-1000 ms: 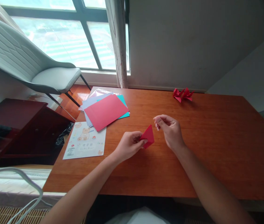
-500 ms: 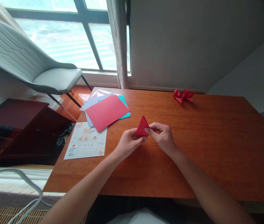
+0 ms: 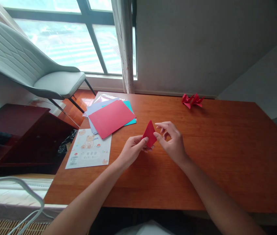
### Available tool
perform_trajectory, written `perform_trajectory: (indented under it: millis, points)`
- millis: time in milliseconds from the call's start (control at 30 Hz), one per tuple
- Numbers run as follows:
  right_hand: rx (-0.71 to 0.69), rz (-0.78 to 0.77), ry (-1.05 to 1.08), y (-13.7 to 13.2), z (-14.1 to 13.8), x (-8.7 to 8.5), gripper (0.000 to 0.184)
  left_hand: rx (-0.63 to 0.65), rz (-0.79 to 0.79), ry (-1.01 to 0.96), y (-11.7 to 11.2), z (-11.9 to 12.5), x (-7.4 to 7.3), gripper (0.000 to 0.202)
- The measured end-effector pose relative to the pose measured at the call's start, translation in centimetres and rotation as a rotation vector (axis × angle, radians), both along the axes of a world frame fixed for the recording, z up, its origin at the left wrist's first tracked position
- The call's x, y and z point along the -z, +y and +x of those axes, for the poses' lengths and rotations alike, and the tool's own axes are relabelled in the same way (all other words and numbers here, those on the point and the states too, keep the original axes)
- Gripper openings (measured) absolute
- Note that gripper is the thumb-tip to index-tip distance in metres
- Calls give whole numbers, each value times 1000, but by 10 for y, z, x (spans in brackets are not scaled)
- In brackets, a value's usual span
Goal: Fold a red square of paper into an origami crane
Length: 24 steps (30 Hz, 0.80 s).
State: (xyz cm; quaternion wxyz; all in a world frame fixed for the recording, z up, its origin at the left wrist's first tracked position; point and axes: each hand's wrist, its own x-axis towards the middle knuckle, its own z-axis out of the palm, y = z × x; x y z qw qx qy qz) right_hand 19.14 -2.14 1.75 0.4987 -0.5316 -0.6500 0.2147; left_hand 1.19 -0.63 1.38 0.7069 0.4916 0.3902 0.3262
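A small folded piece of red paper (image 3: 149, 133), diamond-shaped with its point up, is held above the wooden table. My left hand (image 3: 134, 147) pinches its lower left side, thumb on the front and fingers behind. On the right, my right hand (image 3: 172, 138) has its fingers apart; the thumb tip lies at the paper's right corner, and whether it touches I cannot tell. The forefinger is raised clear of the paper.
Red folded paper figures (image 3: 192, 100) stand near the table's back edge. At the left lie red sheets (image 3: 112, 118) over lilac and teal ones, beside a white bear-printed packet (image 3: 89, 148). A pale chair (image 3: 60, 83) stands beyond the wooden table (image 3: 226, 156).
My right hand has let go of the folded paper and spread its fingers. The paper now shows a full diamond, with my left thumb moved onto its front.
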Motion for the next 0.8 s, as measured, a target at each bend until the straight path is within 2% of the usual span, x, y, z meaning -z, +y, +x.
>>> perform_trajectory:
  millis: [133,367,633,800]
  points:
    - [-5,43,-33,-2,-1,1,18,-1,-9,7,0,2,1,37]
    - [-26,12,50,0,-3,4,29,12,10,25,-1,2,0,36]
    - [-97,51,-6,1,0,3,12,28,54,39,-2,3,1,35]
    - [-147,98,-81,0,0,3,16,-14,-35,-26,0,1,-2,32]
